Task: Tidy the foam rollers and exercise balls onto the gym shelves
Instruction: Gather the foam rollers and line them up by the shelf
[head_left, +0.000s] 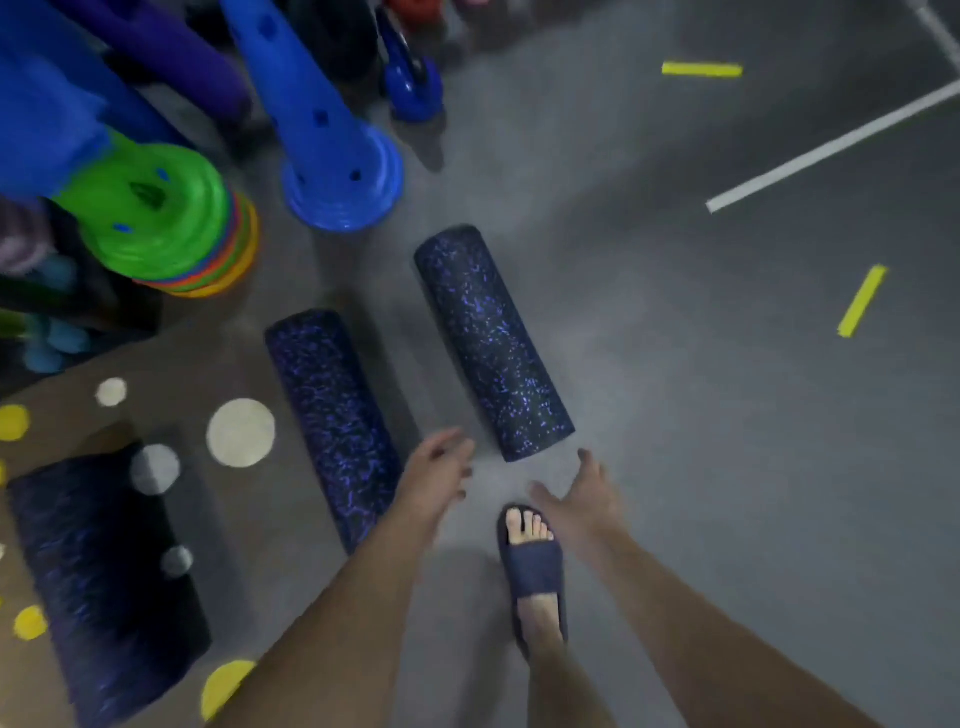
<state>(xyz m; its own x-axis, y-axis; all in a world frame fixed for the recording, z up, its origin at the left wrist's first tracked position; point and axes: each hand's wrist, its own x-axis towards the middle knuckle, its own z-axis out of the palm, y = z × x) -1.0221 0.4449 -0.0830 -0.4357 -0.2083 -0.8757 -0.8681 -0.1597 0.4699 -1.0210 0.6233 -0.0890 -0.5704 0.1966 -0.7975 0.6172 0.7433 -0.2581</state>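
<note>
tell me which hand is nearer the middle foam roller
Left. The left hand is just right of the middle foam roller, by its near end; the right hand is farther right, below the right foam roller.

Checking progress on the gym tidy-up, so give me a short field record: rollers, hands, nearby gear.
rollers: three dark, blue-speckled, all lying down, none held
right roller: on the grey floor, nearest both hands
middle roller: at the dotted rug's edge
left roller: on the dotted rug
left hand: open, empty, by the right roller's near end
right hand: open, empty, by the same end
nearby gear: blue cone stack, green disc stack
</note>
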